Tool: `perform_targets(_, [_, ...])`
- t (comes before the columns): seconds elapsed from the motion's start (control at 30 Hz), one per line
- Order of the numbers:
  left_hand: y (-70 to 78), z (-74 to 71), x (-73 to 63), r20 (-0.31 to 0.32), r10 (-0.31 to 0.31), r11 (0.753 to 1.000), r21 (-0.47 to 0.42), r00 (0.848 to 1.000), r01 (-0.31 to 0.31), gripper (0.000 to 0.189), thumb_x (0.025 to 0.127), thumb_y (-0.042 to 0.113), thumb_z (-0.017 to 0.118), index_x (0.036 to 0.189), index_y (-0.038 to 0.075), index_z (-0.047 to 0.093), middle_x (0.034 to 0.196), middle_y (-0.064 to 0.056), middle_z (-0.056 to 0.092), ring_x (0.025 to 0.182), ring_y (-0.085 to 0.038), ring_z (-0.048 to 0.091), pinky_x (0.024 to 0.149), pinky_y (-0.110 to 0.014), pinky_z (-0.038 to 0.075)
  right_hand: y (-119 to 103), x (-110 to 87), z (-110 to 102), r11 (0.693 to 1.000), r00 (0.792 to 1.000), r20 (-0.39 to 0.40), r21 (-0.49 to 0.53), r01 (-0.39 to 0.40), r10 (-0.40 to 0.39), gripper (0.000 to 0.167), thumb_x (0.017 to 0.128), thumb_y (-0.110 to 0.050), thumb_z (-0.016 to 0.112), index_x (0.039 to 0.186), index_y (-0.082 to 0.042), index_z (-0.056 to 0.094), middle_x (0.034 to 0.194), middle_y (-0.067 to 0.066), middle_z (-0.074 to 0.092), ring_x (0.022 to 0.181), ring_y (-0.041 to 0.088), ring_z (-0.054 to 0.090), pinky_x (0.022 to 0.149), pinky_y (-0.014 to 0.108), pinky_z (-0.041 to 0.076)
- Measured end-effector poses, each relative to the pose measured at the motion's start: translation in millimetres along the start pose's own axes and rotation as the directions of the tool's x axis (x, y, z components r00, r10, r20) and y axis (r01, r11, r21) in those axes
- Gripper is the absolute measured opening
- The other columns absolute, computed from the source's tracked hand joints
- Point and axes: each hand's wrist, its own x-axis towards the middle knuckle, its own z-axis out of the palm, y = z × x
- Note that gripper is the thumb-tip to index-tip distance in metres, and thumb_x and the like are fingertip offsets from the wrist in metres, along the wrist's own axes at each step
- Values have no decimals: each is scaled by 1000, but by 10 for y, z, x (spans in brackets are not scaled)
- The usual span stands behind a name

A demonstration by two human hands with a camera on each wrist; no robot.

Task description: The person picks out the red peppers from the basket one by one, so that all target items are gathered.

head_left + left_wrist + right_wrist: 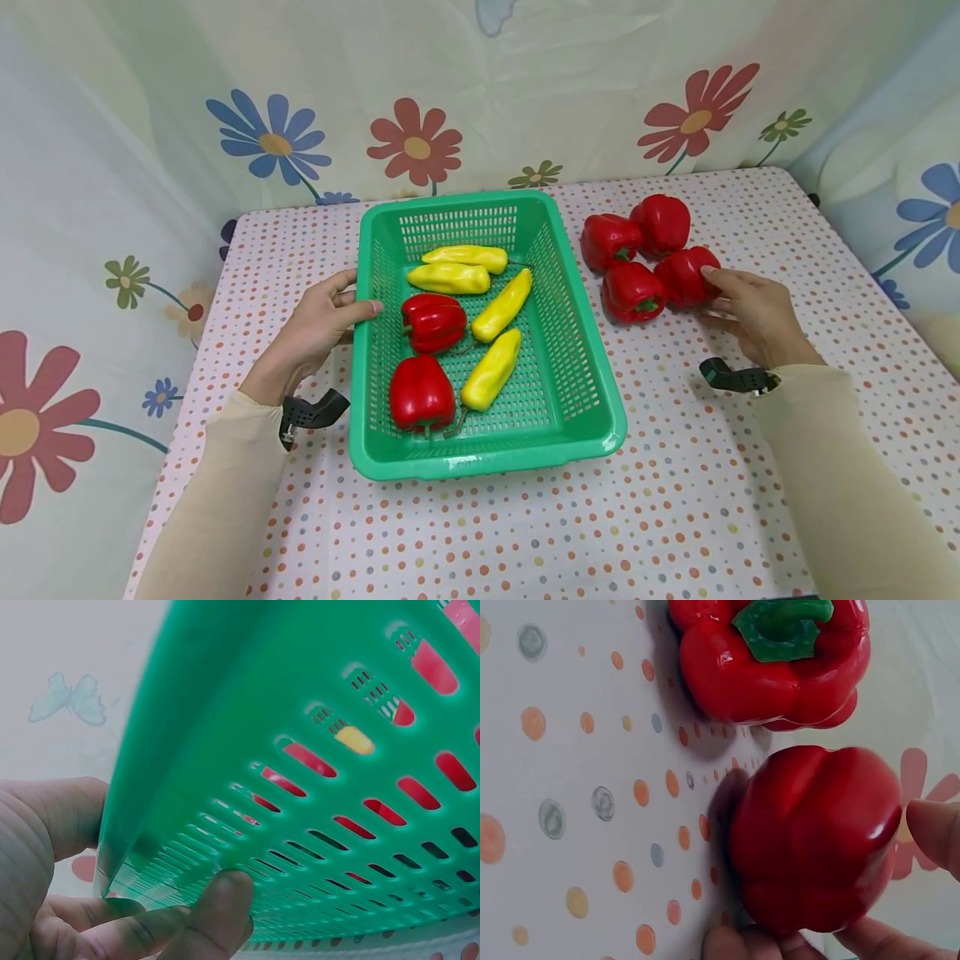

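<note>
My left hand (321, 321) grips the left rim of a green basket (600, 367), thumb over the edge. In the left wrist view, its fingers (221, 900) lie against the slotted outer wall of the basket. Inside are two red bell peppers (422, 393) and several yellow peppers (491, 371). To the right of the basket, my right hand (757, 312) holds a red bell pepper (817, 840) between thumb and fingers. That pepper is the nearest to the hand in a cluster of several red bell peppers (633, 292); another with a green stem (776, 667) lies beside it.
The table carries a dotted cloth (517, 533). A flower-patterned curtain (585, 100) hangs behind the table and along both sides. Each wrist wears a small black camera, such as the right wrist camera (738, 379).
</note>
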Motion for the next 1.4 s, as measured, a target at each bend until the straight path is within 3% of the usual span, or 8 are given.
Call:
perform_targets(0.2, [-5,-3,12,5,1,1000,-1,1000,-1,66,103,7,60,162,3,31,140,-29,61,93,-28,78,78,-44,66,-6,-25,-64,998,998,58,-45,39,-37,95,100,-66,49,167,-6,17,173,20,13,145,40,33,118,54,36])
perform_targets(0.57, [-11,-10,-5,0,-3,1000,0,1000,3,66,103,7,60,161,2,31,140,-30,61,94,-27,78,77,-44,65,-4,-30,-45,994,999,35,-100,42,-39,96,101,-67,46,167,-5,14,172,23,15,146,44,31,119,59,36])
perform_targets(0.9, [2,-17,-11,-7,-21,1000,9,1000,21,67,102,8,61,162,4,32,138,-28,63,92,-25,78,78,-43,66,-17,-45,-30,988,998,44,-139,61,-55,95,101,-68,43,166,-4,15,170,25,19,135,38,39,119,57,39])
perform_targets(1.03, [20,-2,0,-4,-32,999,8,999,32,67,103,8,61,162,5,31,139,-27,63,94,-29,78,78,-44,66,-88,-88,-52,989,998,-4,-132,62,-63,88,101,-66,45,167,-11,23,162,15,34,131,29,38,120,53,40])
perform_targets(1.1, [20,1,5,-4,-34,999,8,999,34,67,103,8,61,162,5,31,138,-27,63,95,-30,78,79,-44,65,-180,-134,-37,989,996,-48,-126,74,-81,85,102,-65,46,167,-15,24,164,9,33,139,30,36,122,53,37])
perform_targets(1.23, [16,-8,10,-9,-33,999,10,999,33,66,103,8,62,161,4,32,137,-27,63,93,-27,78,79,-44,66,-469,-285,90,980,980,-67,-81,183,-188,79,103,-59,51,167,-21,24,170,2,27,152,26,29,127,51,28])
perform_targets(1.27, [17,-11,9,-8,-30,999,11,1000,30,66,103,9,62,161,4,31,137,-28,63,93,-27,78,79,-44,66,-551,-332,144,973,973,-53,-54,224,-227,78,104,-56,53,167,-20,24,173,3,22,153,27,27,127,47,29])
perform_targets(1.4, [16,-16,17,-4,-26,1000,3,1000,26,66,103,8,62,161,4,32,137,-28,63,92,-26,78,79,-44,65,-849,-531,422,920,916,88,63,387,-392,65,103,-42,64,158,-16,44,159,6,42,132,18,46,110,25,50])
